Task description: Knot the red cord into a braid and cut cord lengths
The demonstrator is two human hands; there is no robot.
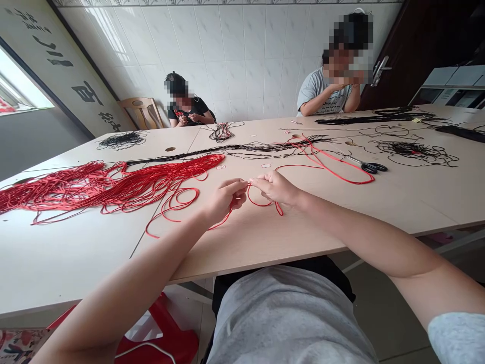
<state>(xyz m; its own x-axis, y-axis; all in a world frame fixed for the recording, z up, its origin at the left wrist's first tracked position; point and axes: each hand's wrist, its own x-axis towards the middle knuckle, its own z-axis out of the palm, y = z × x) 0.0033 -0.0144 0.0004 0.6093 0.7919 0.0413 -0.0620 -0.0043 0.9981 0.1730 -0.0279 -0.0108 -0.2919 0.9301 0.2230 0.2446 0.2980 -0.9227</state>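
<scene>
My left hand [226,198] and my right hand [276,188] meet above the pale wooden table [288,237], fingers pinched on a thin red cord [253,201] that loops between them. The cord trails down-left from my left hand and runs off to the right in a long loop [341,174]. A big bundle of red cords [106,184] lies to the left of my left hand.
Black cords [235,147] stretch across the table's middle, with tangles [122,140] at the far left and right [415,150]. Scissors [369,166] lie at the right. Two people sit at the far side. A red stool [166,333] stands under the table.
</scene>
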